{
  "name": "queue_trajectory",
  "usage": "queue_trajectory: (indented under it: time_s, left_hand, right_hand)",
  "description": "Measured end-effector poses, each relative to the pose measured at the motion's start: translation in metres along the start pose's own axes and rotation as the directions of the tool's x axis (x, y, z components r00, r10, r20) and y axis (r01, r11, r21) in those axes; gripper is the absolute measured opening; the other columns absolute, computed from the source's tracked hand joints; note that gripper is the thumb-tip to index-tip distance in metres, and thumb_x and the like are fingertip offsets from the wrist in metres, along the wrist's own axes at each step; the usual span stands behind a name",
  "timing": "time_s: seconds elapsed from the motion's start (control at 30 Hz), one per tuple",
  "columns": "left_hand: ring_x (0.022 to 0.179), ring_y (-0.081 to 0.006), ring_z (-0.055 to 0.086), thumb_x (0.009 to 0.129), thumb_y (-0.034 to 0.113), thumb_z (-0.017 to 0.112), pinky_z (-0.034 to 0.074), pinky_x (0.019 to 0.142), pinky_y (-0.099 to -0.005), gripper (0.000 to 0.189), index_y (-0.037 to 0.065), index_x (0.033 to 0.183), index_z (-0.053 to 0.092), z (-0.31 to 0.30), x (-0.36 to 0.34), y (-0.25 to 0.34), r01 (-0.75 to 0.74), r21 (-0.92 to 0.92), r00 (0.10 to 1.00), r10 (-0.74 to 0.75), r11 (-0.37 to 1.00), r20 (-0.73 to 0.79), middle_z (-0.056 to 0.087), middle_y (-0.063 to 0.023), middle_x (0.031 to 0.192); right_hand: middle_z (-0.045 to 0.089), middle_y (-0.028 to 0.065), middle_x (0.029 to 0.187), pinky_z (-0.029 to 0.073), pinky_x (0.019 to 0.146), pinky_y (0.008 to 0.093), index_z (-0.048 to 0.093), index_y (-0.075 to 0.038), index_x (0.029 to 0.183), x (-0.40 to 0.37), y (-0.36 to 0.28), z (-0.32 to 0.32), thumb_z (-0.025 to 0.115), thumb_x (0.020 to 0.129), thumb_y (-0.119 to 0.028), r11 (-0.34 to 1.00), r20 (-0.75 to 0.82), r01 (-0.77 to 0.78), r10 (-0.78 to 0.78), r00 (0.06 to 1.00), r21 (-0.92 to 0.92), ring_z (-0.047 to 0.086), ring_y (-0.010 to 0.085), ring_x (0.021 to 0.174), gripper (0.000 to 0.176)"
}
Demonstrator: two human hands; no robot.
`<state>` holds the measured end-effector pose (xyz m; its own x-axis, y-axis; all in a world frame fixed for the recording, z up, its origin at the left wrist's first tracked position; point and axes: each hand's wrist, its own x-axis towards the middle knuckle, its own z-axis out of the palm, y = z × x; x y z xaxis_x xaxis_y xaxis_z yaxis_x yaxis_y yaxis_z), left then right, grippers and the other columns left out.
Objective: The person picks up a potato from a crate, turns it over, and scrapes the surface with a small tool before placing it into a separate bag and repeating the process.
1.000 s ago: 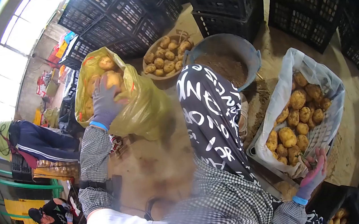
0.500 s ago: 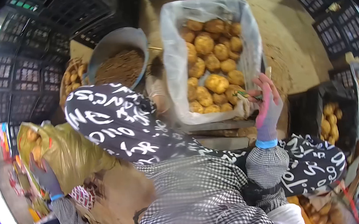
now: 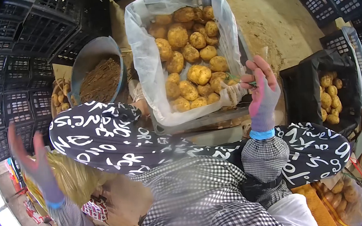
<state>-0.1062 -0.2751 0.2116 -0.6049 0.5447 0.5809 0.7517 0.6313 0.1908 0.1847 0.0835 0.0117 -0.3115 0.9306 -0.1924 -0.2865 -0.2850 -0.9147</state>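
Observation:
My left hand, in a grey glove with bare fingertips, is raised with its fingers spread and nothing in it. Just beyond its wrist lies a yellow-green plastic bag. My right hand, gloved alike, is at the near right corner of a crate lined with a white plastic sheet. Its fingers are pinched on a small dark-green thing, mostly hidden, whose kind I cannot make out. Several soil-dusted potatoes lie in the lined crate, to the left of that hand.
A blue-grey tub of brown soil stands left of the crate, beside a basket of potatoes. At right is a black-lined crate with potatoes. Stacked black crates line the back left. More potatoes lie lower right.
My left hand has risen off the yellow-green bag and its fingers have spread. My right hand stays pinched at the crate's corner. The whole view has shifted, with the crate now further left.

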Motion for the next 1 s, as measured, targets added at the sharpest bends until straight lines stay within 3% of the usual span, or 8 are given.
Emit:
queue_trajectory:
  time_s: [0.13, 0.17, 0.2, 0.3, 0.57, 0.83, 0.9, 1.0]
  left_hand:
    - [0.125, -0.0255, 0.053, 0.086, 0.015, 0.069, 0.039, 0.106, -0.0359, 0.050, 0.004, 0.133, 0.057, 0.177, 0.041, 0.116, 0.234, -0.515, 0.787, 0.151, 0.825, 0.598, 0.055, -0.0119, 0.140]
    - [0.121, -0.0280, 0.057, 0.083, 0.016, 0.071, 0.043, 0.103, -0.0355, 0.054, 0.007, 0.135, 0.055, 0.221, 0.041, 0.145, 0.073, -0.424, 0.675, 0.268, 0.903, 0.687, 0.056, -0.0122, 0.138]
    - [0.117, -0.0317, 0.059, 0.084, 0.017, 0.069, 0.047, 0.099, -0.0372, 0.055, 0.011, 0.137, 0.053, 0.296, 0.019, 0.145, -0.328, -0.456, 0.652, 0.548, 0.827, 0.525, 0.058, -0.0135, 0.132]
    - [0.097, -0.0324, 0.064, 0.086, 0.019, 0.063, 0.052, 0.079, -0.0432, 0.051, 0.020, 0.135, 0.048, 0.433, -0.013, 0.198, -0.482, -0.375, 0.377, 0.574, 0.792, 0.727, 0.058, -0.0151, 0.109]
    - [0.089, -0.0315, 0.068, 0.086, 0.014, 0.062, 0.056, 0.068, -0.0402, 0.043, 0.015, 0.128, 0.054, 0.588, -0.052, 0.252, -0.684, -0.124, 0.261, 0.400, 0.719, 0.879, 0.059, -0.0127, 0.110]
    - [0.114, -0.0372, 0.059, 0.073, 0.020, 0.079, 0.052, 0.090, -0.0411, 0.070, 0.011, 0.135, 0.047, 0.494, -0.002, 0.216, -0.187, -0.418, 0.314, 0.457, 0.889, 0.832, 0.050, -0.0215, 0.134]
    - [0.120, -0.0331, 0.057, 0.068, 0.019, 0.085, 0.051, 0.096, -0.0386, 0.084, 0.010, 0.139, 0.042, 0.468, -0.005, 0.201, 0.043, -0.581, 0.471, 0.497, 0.813, 0.729, 0.046, -0.0207, 0.140]
    - [0.127, -0.0240, 0.051, 0.068, 0.011, 0.087, 0.048, 0.103, -0.0364, 0.091, 0.007, 0.144, 0.036, 0.384, -0.002, 0.217, 0.702, -0.577, 0.376, 0.470, 0.417, 0.798, 0.047, -0.0139, 0.140]
  right_hand:
    - [0.065, 0.0157, 0.117, 0.053, 0.064, 0.0240, 0.054, 0.005, 0.132, -0.001, -0.008, 0.003, 0.053, 0.098, -0.010, 0.999, -0.066, 0.007, -0.010, 0.998, -0.035, 0.065, 0.0133, 0.075, 0.037]
    - [0.065, 0.0146, 0.116, 0.054, 0.064, 0.0235, 0.055, 0.004, 0.132, 0.000, -0.008, 0.000, 0.053, 0.099, -0.012, 0.998, -0.071, 0.026, -0.030, 0.997, -0.050, 0.065, 0.0122, 0.076, 0.036]
    - [0.065, 0.0134, 0.116, 0.054, 0.064, 0.0230, 0.055, 0.002, 0.132, 0.000, -0.007, -0.004, 0.052, 0.100, -0.013, 0.997, -0.076, 0.046, -0.052, 0.996, -0.067, 0.064, 0.0111, 0.076, 0.036]
    - [0.065, 0.0123, 0.114, 0.054, 0.064, 0.0225, 0.055, 0.002, 0.132, 0.001, -0.006, -0.012, 0.051, 0.101, -0.015, 0.994, -0.143, 0.028, -0.043, 0.989, -0.103, 0.064, 0.0102, 0.076, 0.036]
    - [0.065, 0.0158, 0.114, 0.055, 0.065, 0.0225, 0.051, 0.007, 0.133, 0.018, -0.006, -0.032, 0.048, 0.102, -0.024, 0.980, -0.258, -0.072, 0.021, 0.966, -0.188, 0.065, 0.0112, 0.077, 0.044]
    - [0.065, 0.0168, 0.116, 0.055, 0.068, 0.0241, 0.049, 0.008, 0.134, 0.015, -0.005, -0.023, 0.049, 0.102, -0.025, 0.984, -0.169, -0.072, 0.044, 0.985, -0.164, 0.065, 0.0117, 0.080, 0.046]
    - [0.063, 0.0169, 0.120, 0.055, 0.072, 0.0247, 0.048, 0.007, 0.136, 0.011, -0.004, -0.019, 0.049, 0.102, -0.024, 0.985, -0.136, -0.133, 0.117, 0.984, -0.112, 0.065, 0.0119, 0.084, 0.046]
    - [0.060, 0.0149, 0.126, 0.053, 0.078, 0.0255, 0.042, 0.006, 0.141, 0.011, 0.007, -0.017, 0.052, 0.101, -0.025, 0.978, -0.022, -0.174, 0.172, 0.985, -0.119, 0.064, 0.0133, 0.091, 0.052]
